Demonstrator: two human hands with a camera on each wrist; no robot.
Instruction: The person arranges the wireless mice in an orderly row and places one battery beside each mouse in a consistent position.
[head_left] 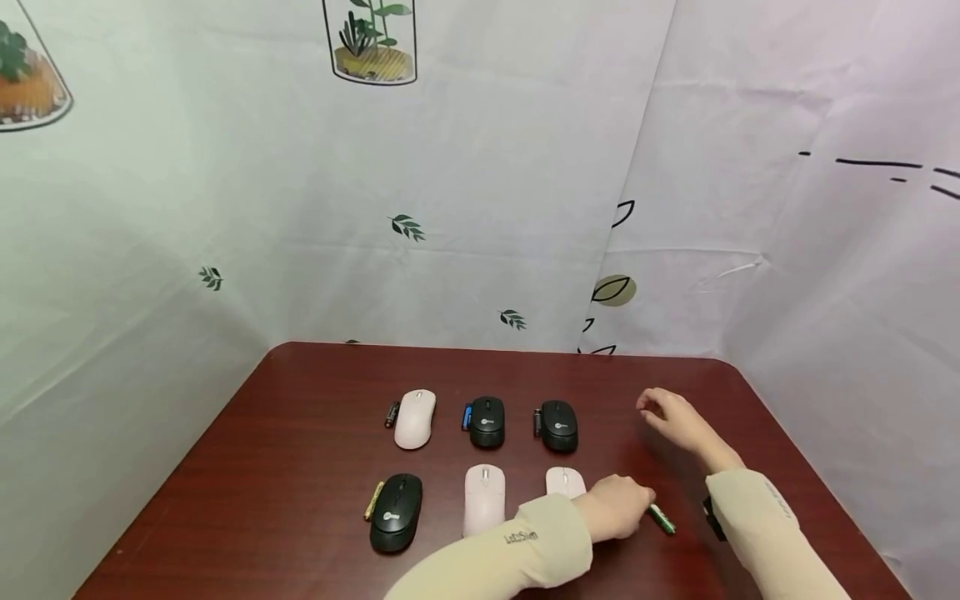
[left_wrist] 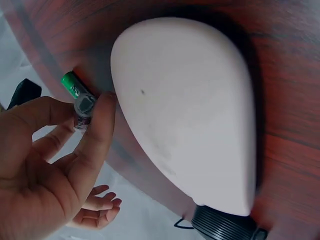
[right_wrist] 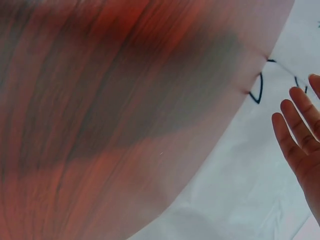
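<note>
My left hand (head_left: 617, 506) is low over the table, just right of a white computer mouse (head_left: 564, 481) that its sleeve partly covers in the head view. In the left wrist view, thumb and finger pinch a small dark battery (left_wrist: 82, 112) beside the mouse. A green battery (head_left: 662, 519) lies just beyond those fingertips, on the table's right part. Farther back on the right, my right hand (head_left: 681, 423) hovers above the tabletop with loosely bent fingers. It holds nothing, and the right wrist view shows its fingers spread apart.
Two rows of mice stand on the dark red table (head_left: 225, 500). Among them are a white mouse (head_left: 415, 419), a pale pink mouse (head_left: 484, 500) and a black mouse (head_left: 396, 512). Batteries lie beside several, including a blue battery (head_left: 467, 417) and a yellow battery (head_left: 373, 501). White cloth (head_left: 487, 167) hangs behind.
</note>
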